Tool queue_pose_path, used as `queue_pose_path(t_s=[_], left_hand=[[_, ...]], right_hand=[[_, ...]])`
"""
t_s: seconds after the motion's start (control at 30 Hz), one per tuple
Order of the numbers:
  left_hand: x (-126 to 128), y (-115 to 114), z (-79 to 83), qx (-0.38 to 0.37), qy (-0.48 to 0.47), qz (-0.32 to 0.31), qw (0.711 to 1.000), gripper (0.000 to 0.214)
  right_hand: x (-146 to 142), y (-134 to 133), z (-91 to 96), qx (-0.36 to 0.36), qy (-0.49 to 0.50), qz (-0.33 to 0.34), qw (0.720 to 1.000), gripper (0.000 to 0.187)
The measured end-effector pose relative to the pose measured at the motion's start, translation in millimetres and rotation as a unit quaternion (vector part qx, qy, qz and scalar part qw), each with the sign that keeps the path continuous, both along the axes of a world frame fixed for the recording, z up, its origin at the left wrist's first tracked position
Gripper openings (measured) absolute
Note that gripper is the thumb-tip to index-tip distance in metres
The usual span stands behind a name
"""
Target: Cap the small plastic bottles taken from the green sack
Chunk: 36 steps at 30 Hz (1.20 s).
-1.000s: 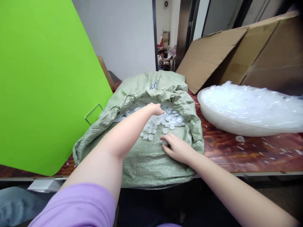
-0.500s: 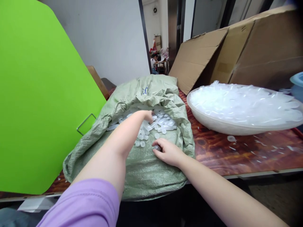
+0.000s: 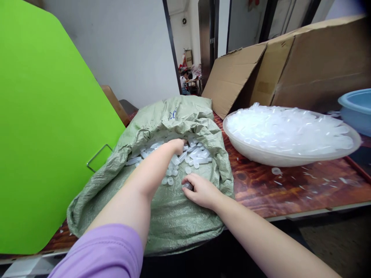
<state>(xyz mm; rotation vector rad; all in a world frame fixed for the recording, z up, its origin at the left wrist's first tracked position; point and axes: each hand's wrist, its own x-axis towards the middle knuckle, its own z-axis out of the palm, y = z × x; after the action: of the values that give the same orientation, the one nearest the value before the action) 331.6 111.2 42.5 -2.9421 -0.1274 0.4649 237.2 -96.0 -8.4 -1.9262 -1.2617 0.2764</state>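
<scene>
A pale green woven sack (image 3: 185,227) lies on its side with its mouth facing me. Many small translucent white plastic pieces (image 3: 199,153), some round and some elongated, are heaped in the mouth. My left hand (image 3: 176,146) reaches into the heap; its fingers are largely hidden from me. On the lower flap of the sack rests my right hand (image 3: 201,190), its fingers curled round a round translucent plastic piece (image 3: 188,186). Several loose round pieces (image 3: 170,181) lie just beyond it on the flap.
To the right, a big white basin (image 3: 269,159) heaped with translucent pieces stands on the reddish wooden table (image 3: 255,197), among scraps. Cardboard (image 3: 319,69) leans behind it, beside a blue basin (image 3: 355,116). A bright green board (image 3: 52,127) stands at left. A person (image 3: 184,82) sits beyond the doorway.
The whole view has shifted, so the sack and basin appear further left and slightly lower. Both hands keep nearly the same place on the sack, the right still round its plastic piece.
</scene>
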Motion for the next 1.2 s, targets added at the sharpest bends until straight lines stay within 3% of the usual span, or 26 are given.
queue_pose_path(t_s=[0.2,0.43,0.6,0.8,0.83,0.87,0.97,1.07,1.2], left_hand=[[1.8,-5.1,0.7,0.028,0.022,-0.028,0.999,0.092],[-4.9,-0.1,-1.3,-0.015,-0.075,-0.042,0.996,0.064],[-13.5,2.8,5.8,-0.096,-0.191,-0.009,0.977,0.055],[-43.6,-5.5,31.4,-0.257,-0.276,0.012,0.926,0.049],[-54.4,-8.4,35.2,-0.328,-0.288,0.02,0.899,0.049],[-67.3,-12.1,38.3,-0.422,-0.302,0.029,0.854,0.049],[-117.1,-29.2,42.0,-0.694,-0.312,0.056,0.646,0.052],[-175.4,-55.7,35.7,-0.803,-0.288,0.116,0.509,0.054],[-242.1,-95.0,13.1,-0.879,-0.265,0.19,0.348,0.048]], right_hand=[[-0.9,0.1,-0.9,0.006,0.001,-0.003,1.0,0.017],[1.1,1.0,0.6,0.013,0.013,-0.01,1.0,0.016],[2.8,1.6,1.2,0.017,0.023,-0.013,1.0,0.015],[3.0,1.0,2.1,0.033,0.031,-0.02,0.999,0.016],[4.0,0.7,1.7,0.041,0.035,-0.025,0.998,0.016],[5.5,0.4,0.9,0.053,0.043,-0.033,0.997,0.018],[11.7,-1.6,-2.4,0.109,0.088,-0.076,0.987,0.026],[14.3,-6.5,-1.3,0.174,0.167,-0.104,0.965,0.035],[-3.5,-22.2,16.4,0.184,0.245,-0.048,0.951,0.039]])
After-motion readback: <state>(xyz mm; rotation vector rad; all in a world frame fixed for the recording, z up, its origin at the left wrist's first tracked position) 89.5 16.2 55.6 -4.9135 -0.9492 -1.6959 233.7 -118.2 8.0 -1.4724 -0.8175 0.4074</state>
